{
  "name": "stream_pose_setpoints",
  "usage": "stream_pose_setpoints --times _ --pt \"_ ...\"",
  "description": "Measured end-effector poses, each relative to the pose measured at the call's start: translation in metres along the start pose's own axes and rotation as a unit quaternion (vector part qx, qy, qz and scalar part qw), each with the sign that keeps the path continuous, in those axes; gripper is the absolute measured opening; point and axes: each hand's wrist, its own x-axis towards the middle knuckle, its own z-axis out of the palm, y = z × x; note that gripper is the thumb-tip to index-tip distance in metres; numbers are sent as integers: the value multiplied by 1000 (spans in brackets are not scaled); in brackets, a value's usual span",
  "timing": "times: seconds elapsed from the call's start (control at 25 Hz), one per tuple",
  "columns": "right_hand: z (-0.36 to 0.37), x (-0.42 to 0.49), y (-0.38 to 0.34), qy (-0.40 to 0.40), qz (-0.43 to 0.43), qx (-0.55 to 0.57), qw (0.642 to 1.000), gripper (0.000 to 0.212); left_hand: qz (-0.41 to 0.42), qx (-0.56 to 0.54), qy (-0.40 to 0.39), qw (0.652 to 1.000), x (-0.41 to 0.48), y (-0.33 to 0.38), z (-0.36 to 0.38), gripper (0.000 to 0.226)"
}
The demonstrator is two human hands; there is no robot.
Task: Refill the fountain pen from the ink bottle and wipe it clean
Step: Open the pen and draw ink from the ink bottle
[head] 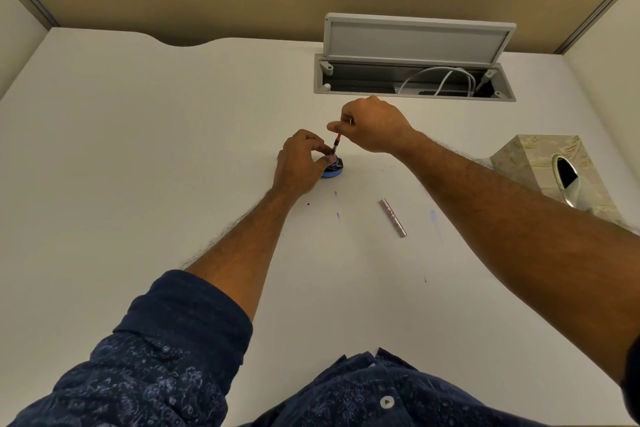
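A small ink bottle (335, 168) with a blue base stands on the white desk (173, 149). My left hand (301, 159) grips the bottle from its left side, fingers curled round its top. My right hand (372, 125) pinches the upper end of a thin red fountain pen section (337, 141), which points down into the bottle's mouth. The tip is hidden inside the bottle. A silver pen barrel (392, 217) lies loose on the desk to the right of the bottle.
A beige tissue box (540, 166) stands at the right edge. An open cable hatch (414, 78) with white cables sits in the desk behind my hands. Small blue ink spots (336, 204) mark the desk near the bottle.
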Motion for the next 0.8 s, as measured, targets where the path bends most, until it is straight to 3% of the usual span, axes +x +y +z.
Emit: stream_pose_setpoints --times 0.28,0.8 --pt "-4 -8 5 -14 -26 26 999 18 -4 6 1 1000 1 0 1 25" --pt "-5 -4 4 -20 -10 42 999 28 4 1 1 1000 1 -1 0 25"
